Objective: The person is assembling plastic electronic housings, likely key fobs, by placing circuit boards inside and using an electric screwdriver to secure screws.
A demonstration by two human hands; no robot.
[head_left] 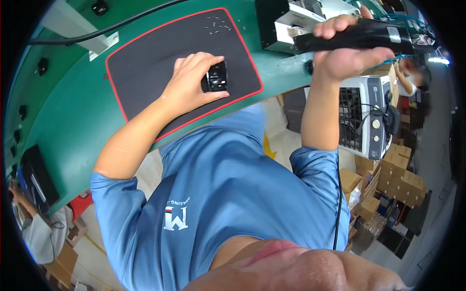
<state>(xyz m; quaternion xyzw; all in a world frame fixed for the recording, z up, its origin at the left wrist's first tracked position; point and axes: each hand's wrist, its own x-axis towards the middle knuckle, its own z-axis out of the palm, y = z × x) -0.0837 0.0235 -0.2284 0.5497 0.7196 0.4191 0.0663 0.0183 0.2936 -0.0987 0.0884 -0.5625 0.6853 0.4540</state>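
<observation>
My left hand (189,83) lies on a black mat with a red border (145,63). Its thumb and fingers close round the edges of a small, glossy black block-shaped object (217,77), whose exact kind I cannot make out. Raised at the right, my right hand (342,60) wraps round the body of a black electric screwdriver (359,39). The tool lies nearly level, its narrow end by a black and silver metal device (279,29) at the table's far side. Several tiny pale pieces (218,24) lie scattered at the mat's far right corner.
A green table (73,131) curves round in front of me. A grey post (77,29) and a black cable (97,36) stand at its far left. Beside my right arm is a white air cooler (366,114); cardboard boxes (400,177) stack behind it. Other people sit at both sides.
</observation>
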